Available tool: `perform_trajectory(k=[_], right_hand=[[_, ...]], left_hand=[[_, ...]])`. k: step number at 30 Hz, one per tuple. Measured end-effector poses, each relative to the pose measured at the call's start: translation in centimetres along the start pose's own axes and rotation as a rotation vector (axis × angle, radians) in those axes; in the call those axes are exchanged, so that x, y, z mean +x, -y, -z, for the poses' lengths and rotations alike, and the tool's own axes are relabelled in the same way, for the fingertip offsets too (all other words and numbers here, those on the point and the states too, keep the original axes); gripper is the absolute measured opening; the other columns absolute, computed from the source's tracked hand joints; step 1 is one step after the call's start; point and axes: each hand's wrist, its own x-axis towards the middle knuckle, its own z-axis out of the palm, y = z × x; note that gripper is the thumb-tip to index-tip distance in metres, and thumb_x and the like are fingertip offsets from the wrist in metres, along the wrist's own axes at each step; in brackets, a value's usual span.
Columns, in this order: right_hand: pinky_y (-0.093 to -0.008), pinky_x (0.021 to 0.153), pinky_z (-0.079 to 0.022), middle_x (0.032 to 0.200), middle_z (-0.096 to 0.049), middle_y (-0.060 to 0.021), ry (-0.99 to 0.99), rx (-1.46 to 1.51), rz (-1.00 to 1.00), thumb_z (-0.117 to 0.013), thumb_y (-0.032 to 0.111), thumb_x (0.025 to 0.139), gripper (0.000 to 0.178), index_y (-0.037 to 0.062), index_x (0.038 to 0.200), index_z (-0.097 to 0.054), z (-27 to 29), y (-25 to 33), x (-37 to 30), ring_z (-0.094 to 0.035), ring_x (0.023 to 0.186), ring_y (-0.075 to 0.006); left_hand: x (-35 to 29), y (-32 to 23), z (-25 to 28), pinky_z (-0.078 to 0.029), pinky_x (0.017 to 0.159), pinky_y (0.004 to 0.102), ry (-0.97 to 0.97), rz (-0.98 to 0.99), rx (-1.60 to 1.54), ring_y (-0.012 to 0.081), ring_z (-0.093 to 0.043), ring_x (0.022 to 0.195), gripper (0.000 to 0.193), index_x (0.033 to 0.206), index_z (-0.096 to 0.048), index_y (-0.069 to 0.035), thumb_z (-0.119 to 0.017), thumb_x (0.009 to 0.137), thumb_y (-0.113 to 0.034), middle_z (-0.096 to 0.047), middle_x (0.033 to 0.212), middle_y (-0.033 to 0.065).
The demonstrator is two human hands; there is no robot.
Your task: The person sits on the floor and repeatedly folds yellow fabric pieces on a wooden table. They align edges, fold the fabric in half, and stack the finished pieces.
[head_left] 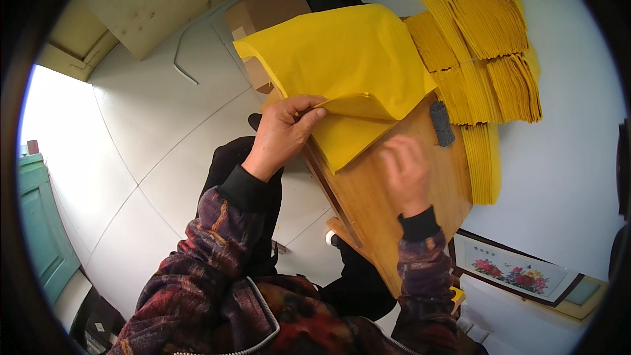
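Observation:
A large sheet of yellow paper (342, 52) lies over the far part of the wooden table, its near edge folded and partly lifted. My left hand (284, 130) pinches that raised edge between thumb and fingers at the table's left side. Below the lifted flap, another yellow layer (345, 141) shows, coming to a corner over the wood. My right hand (406, 167) is over the bare wood to the right of that corner, apart from the paper. Motion smears its fingers, so their pose is unclear. A dark grey block (442, 123) rests just beyond it, by the table's right edge.
Thick stacks of folded yellow sheets (483, 52) rise along the right side against the wall. A cardboard box (266, 13) stands behind the table (374, 200). A bent metal rod (181, 59) lies on the tiled floor. A framed flower picture (516, 269) is at lower right.

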Motion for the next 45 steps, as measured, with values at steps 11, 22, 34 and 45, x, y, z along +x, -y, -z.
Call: perform_trajectory(k=[11,22,34,45], right_hand=[[-0.039,0.083,-0.051,0.111,-0.06,-0.0094,0.192,0.013,0.229,-0.074,-0.004,0.071,0.043,0.0069,0.111,-0.067,-0.8,3.2,2.3,-0.057,0.099,-0.0313],[-0.0374,0.079,-0.05,0.096,-0.062,-0.0084,0.32,0.236,0.172,-0.069,-0.002,0.075,0.014,0.0031,0.087,-0.065,0.4,2.3,4.7,-0.059,0.093,-0.0296],[-0.0346,0.076,-0.05,0.094,-0.067,-0.0106,0.507,0.383,0.131,-0.069,0.001,0.08,0.011,0.0013,0.09,-0.063,1.3,1.1,6.8,-0.062,0.09,-0.0284],[-0.0313,0.073,-0.049,0.088,-0.064,-0.0113,0.445,0.444,-0.064,-0.063,0.002,0.086,0.007,-0.0018,0.091,-0.061,1.8,2.0,7.0,-0.062,0.082,-0.0229]], left_hand=[[0.0,0.1,-0.1,-0.049,0.08,0.0245,-0.003,-0.02,0.036,0.0096,-0.059,0.084,0.022,0.111,-0.066,0.003,-0.062,0.096,-0.012,-0.069,0.092,0.0033],[0.0,-0.1,-0.1,-0.049,0.082,0.025,0.002,-0.037,0.017,0.0104,-0.06,0.087,0.021,0.111,-0.066,0.003,-0.062,0.097,-0.012,-0.069,0.094,0.0045],[0.0,0.0,0.0,-0.049,0.081,0.0251,0.013,-0.019,0.025,0.0105,-0.06,0.086,0.021,0.112,-0.066,0.003,-0.062,0.096,-0.011,-0.069,0.094,0.0049],[0.0,-0.4,0.1,-0.049,0.082,0.0256,0.031,-0.022,0.067,0.0109,-0.06,0.088,0.022,0.112,-0.065,0.004,-0.062,0.096,-0.011,-0.069,0.094,0.0051]])
